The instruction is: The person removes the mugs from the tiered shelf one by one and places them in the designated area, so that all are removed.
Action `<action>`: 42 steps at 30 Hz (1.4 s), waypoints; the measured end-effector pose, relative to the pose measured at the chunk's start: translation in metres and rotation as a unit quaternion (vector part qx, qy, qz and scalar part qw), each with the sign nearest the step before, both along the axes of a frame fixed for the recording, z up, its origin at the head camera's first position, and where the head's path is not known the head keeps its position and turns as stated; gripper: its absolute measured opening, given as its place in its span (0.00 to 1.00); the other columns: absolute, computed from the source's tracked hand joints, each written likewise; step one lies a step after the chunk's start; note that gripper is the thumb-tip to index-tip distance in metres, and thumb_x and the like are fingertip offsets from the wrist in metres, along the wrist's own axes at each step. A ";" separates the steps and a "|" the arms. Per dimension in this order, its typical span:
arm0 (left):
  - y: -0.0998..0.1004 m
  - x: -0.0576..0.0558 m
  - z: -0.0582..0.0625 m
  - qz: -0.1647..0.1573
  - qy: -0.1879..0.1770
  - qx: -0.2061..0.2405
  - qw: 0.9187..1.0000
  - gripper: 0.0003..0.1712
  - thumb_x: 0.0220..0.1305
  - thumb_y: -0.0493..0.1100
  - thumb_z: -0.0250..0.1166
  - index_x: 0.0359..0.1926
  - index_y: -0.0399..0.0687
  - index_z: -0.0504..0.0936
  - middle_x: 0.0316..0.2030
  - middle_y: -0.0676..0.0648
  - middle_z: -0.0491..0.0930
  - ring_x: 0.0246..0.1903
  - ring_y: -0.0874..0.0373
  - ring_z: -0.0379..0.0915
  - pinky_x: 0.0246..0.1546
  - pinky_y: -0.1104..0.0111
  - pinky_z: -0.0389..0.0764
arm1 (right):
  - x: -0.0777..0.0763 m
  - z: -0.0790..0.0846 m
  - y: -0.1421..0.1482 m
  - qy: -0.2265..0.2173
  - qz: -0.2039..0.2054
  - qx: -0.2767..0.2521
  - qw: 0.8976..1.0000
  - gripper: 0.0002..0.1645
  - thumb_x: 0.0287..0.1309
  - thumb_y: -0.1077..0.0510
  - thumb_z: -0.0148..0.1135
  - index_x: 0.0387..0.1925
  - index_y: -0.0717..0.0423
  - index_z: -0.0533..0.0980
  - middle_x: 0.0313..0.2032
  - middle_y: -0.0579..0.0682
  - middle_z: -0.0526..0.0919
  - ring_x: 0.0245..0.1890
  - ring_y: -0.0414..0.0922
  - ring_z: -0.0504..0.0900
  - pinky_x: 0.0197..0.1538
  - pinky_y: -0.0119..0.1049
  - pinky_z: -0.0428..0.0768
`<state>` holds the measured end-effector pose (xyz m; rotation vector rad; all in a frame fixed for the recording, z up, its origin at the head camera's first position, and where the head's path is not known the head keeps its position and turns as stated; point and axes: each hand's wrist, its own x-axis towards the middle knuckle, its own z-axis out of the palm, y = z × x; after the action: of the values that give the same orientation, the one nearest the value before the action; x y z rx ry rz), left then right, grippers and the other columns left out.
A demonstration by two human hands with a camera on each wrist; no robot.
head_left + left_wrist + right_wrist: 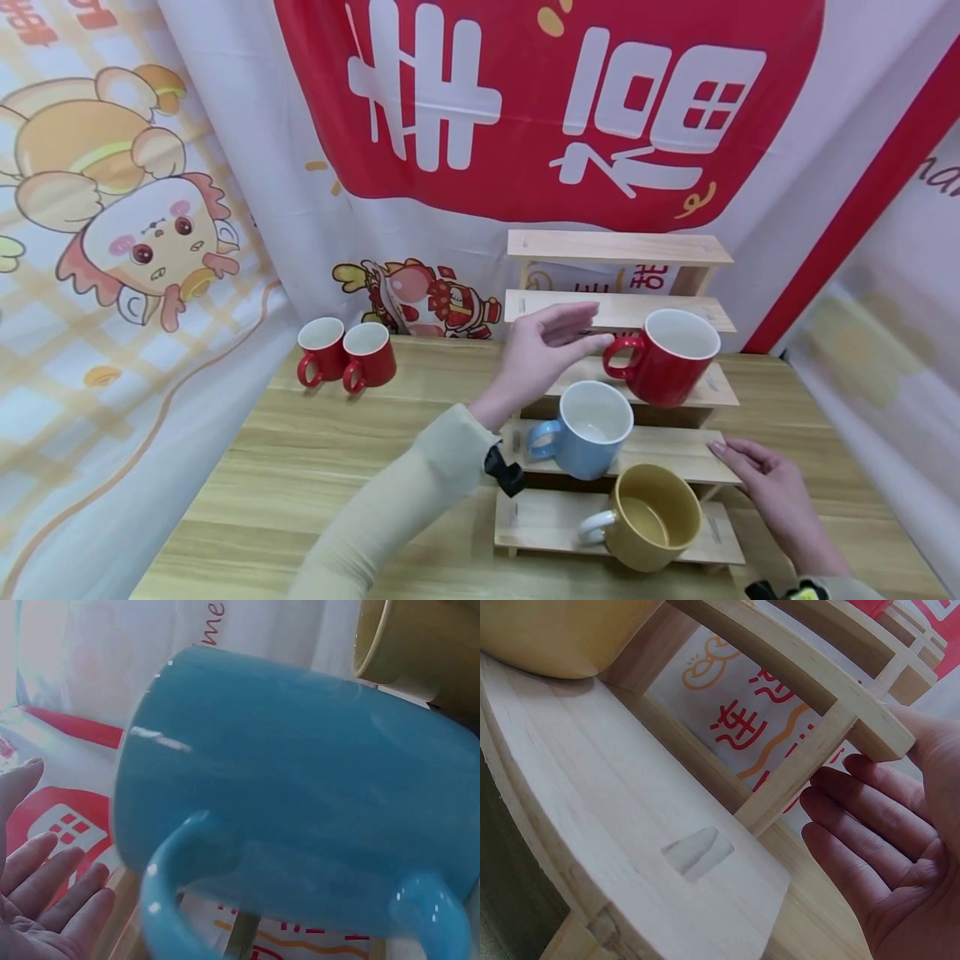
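Note:
My left hand (542, 354) is over the middle tiers of a stepped wooden shelf (660, 454), its thumb tip right at the handle of a large red mug (673, 358). Its fingers are extended and hold nothing. Just below it, a light blue mug (592, 433) stands on a lower tier, filling much of the left wrist view. On the lowest tier is a mustard mug (652, 517) with a whitish handle. My right hand (772, 492) grips the right end of the second-lowest tier, thumb on top, fingers (874, 817) below the board's end.
Two smaller red mugs (322, 350) stand side by side at the back left of the wood-grain table (360, 467). The two top tiers (618, 244) rise at the back. Printed cloth (450, 192) hangs behind and on both sides.

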<state>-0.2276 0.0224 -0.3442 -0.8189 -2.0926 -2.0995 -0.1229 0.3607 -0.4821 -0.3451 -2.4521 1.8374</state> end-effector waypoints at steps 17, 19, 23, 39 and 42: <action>0.026 -0.010 -0.009 -0.049 -0.057 -0.073 0.994 0.25 0.58 0.52 0.78 0.57 0.57 0.86 0.48 0.60 0.85 0.47 0.67 0.82 0.46 0.73 0.83 | 0.001 0.000 -0.002 0.013 -0.004 -0.040 0.999 0.06 0.70 0.51 0.66 0.46 0.39 0.84 0.41 0.28 0.86 0.43 0.26 0.81 0.41 0.22 0.81; 0.027 -0.011 -0.011 -0.050 -0.058 -0.078 0.994 0.25 0.58 0.51 0.78 0.56 0.56 0.86 0.47 0.61 0.85 0.46 0.68 0.82 0.46 0.73 0.84 | 0.001 -0.001 -0.002 0.013 -0.005 -0.041 0.999 0.06 0.70 0.51 0.66 0.46 0.39 0.84 0.41 0.28 0.86 0.43 0.26 0.81 0.41 0.22 0.81; 0.029 -0.012 -0.013 -0.050 -0.059 -0.090 0.993 0.23 0.59 0.51 0.78 0.55 0.55 0.87 0.45 0.62 0.85 0.44 0.68 0.82 0.45 0.74 0.84 | 0.001 -0.002 -0.002 0.012 -0.005 -0.043 0.999 0.06 0.70 0.52 0.66 0.45 0.39 0.84 0.41 0.28 0.86 0.43 0.25 0.81 0.41 0.21 0.81; 0.035 -0.011 -0.018 -0.046 -0.079 -0.115 0.989 0.19 0.61 0.53 0.76 0.52 0.56 0.88 0.41 0.62 0.86 0.42 0.67 0.82 0.43 0.72 0.84 | 0.000 -0.002 -0.001 0.014 -0.008 -0.052 0.999 0.06 0.70 0.52 0.66 0.43 0.36 0.85 0.40 0.29 0.86 0.41 0.26 0.81 0.39 0.22 0.81; 0.037 -0.011 -0.019 -0.051 -0.080 -0.095 0.991 0.17 0.62 0.51 0.76 0.50 0.54 0.89 0.40 0.61 0.86 0.41 0.66 0.83 0.42 0.72 0.85 | 0.001 -0.002 -0.001 0.012 -0.007 -0.045 0.999 0.06 0.70 0.52 0.66 0.43 0.36 0.85 0.40 0.28 0.86 0.41 0.25 0.80 0.39 0.23 0.81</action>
<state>-0.2390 0.0593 -0.3633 -0.8190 -2.4125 -2.1053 -0.1222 0.3596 -0.4841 -0.3427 -2.3507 1.9380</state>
